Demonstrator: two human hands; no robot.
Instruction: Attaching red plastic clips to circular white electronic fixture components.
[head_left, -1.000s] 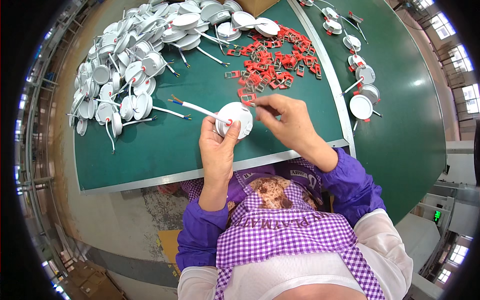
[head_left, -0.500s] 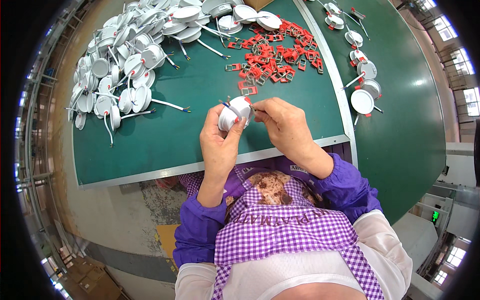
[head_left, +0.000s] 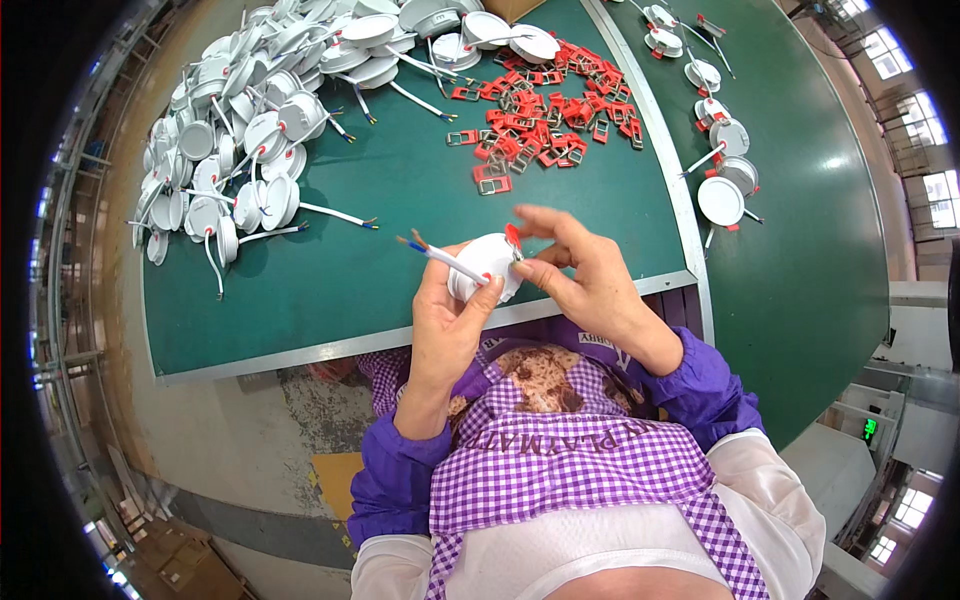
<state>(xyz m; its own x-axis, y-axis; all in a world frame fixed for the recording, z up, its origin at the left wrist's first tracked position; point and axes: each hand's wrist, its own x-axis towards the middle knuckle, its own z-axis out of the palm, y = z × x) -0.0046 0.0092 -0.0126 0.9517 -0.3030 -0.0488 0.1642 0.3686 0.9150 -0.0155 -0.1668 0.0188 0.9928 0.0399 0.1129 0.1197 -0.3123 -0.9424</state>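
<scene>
Head view: left hand [head_left: 447, 325], grip closed around lamp [head_left: 488, 262], held it tilted over bench [head_left: 330, 290], near front edge. Cable [head_left: 455, 264] pointed toward far left corner. Red clip [head_left: 513, 237] stood at lamp's right rim; right hand [head_left: 598, 285] had thumb there, index finger raised; could not tell whether grip pinched clip. Lamp pile [head_left: 240, 130] covered far left corner; loose clips [head_left: 545, 115] lay toward far right corner. Lamp row [head_left: 722, 200] ran along left edge of right bench [head_left: 800, 220].
</scene>
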